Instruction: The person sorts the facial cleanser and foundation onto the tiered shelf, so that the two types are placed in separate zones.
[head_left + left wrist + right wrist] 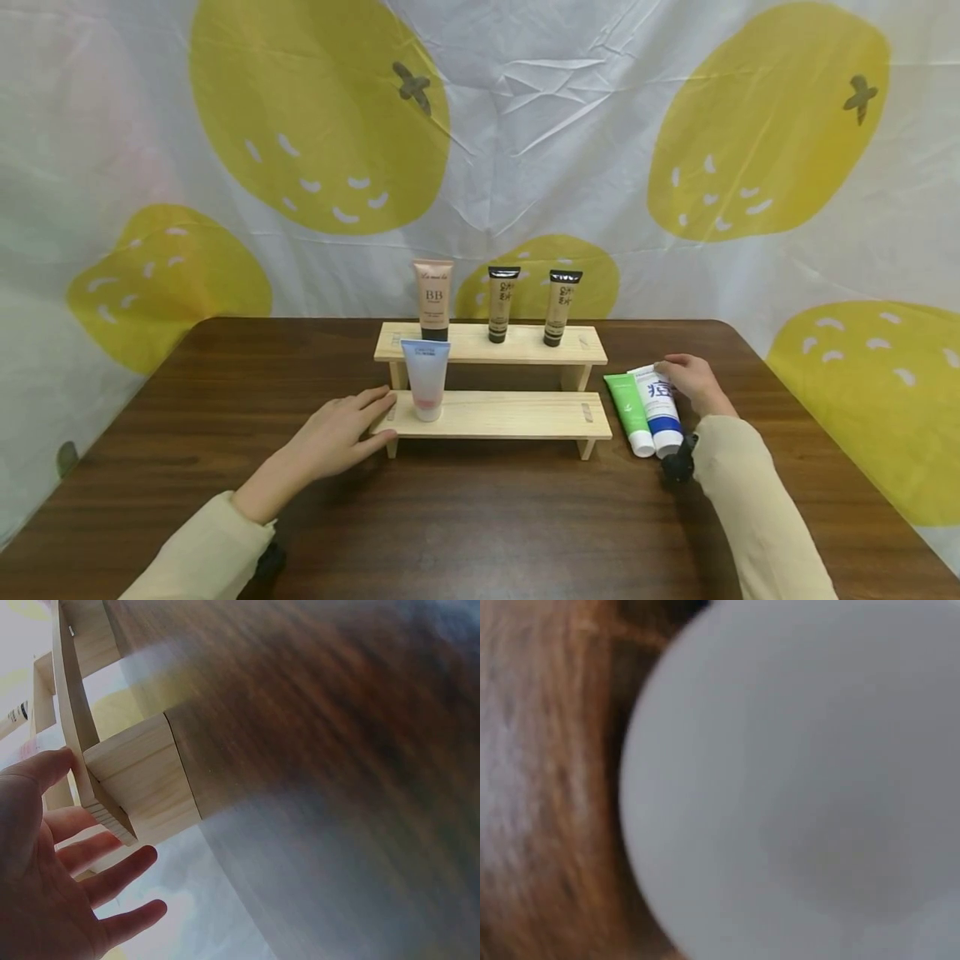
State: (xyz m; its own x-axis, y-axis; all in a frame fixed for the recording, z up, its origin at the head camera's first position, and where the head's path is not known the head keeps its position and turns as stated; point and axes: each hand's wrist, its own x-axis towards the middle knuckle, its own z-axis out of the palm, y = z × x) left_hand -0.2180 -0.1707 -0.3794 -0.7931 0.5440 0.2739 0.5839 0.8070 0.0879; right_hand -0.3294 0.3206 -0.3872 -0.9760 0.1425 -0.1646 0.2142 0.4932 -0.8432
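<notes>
My left hand (341, 433) touches the left end of the lower step of a wooden two-step shelf (510, 417), its thumb at the front edge and its fingers spread, as the left wrist view shows. A clear-pink squeeze tube (426, 379) stands on that step beside the fingers. At the right, my right hand (697, 382) pinches the upper corner of a white-and-blue squeeze tube (660, 408) lying on the table. A green squeeze tube (628, 412) lies against it. In the right wrist view a blurred, pale round cap (780, 780) hides the fingers.
On the upper step stand a beige BB cream tube (433, 296) and two small gold tubes with black caps (501, 304). The brown wooden table (480, 525) runs back to a hanging cloth with yellow fruit prints (510, 150).
</notes>
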